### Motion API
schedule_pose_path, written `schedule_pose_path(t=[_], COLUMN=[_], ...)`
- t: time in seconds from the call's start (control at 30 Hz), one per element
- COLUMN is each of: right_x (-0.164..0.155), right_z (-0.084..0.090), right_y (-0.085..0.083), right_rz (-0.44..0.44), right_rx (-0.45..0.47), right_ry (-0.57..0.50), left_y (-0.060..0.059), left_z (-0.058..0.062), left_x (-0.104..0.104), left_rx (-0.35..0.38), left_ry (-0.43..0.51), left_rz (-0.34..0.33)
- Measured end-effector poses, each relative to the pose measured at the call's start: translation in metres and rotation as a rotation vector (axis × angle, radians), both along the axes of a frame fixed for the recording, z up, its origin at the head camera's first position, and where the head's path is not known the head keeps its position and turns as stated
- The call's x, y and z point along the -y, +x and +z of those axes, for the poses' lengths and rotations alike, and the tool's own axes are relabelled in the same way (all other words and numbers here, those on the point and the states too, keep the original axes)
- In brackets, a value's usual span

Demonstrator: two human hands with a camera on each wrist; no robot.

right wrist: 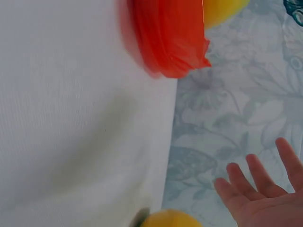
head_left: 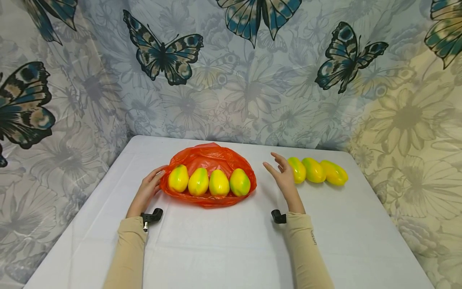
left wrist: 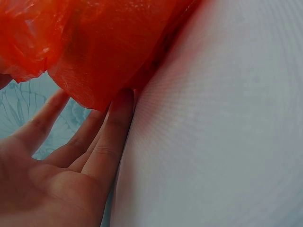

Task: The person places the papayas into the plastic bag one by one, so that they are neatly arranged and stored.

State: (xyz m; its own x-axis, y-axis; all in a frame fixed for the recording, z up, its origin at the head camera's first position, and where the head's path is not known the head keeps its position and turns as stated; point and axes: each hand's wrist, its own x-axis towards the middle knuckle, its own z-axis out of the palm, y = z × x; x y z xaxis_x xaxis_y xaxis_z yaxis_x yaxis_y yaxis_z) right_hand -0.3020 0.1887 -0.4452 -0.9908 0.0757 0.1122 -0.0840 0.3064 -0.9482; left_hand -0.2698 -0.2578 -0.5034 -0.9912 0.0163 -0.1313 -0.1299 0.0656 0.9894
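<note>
A red plastic bag [head_left: 211,154] lies spread on the table with its mouth wide. Inside it, several glossy yellow-green fruits, mango-like in shape [head_left: 198,182], stand in a row. At the bag's left side is my left hand [head_left: 148,188]; its fairly straight fingers touch the outside of the plastic, as the left wrist view shows, with the fingertips partly hidden by the bag [left wrist: 104,52]. My right hand [head_left: 285,178] hovers between the bag and three more such fruits [head_left: 315,170]. Its fingers [right wrist: 259,175] are spread, with nothing held, and it partly covers the nearest of those fruits.
A white cloth covers the table [head_left: 216,249]. Behind and beside it hangs a floral backdrop with large butterflies [head_left: 164,54]. Black wrist-worn mounts [head_left: 152,216] sit by both sleeves' cuffs.
</note>
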Motion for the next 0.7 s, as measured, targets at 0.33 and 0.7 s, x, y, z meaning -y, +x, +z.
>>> schedule_pose_path(t=[0.33, 0.7], right_x=[-0.023, -0.043], right_z=[0.003, 0.008], right_y=[-0.006, -0.003], right_rz=[-0.073, -0.135], right_rx=[-0.052, -0.038], right_ry=[-0.035, -0.066], left_y=[0.0, 0.001], left_z=[0.003, 0.003], left_x=[0.0, -0.001], left_rx=[0.016, 0.006], left_ry=[0.025, -0.008], left_rz=[-0.01, 0.007])
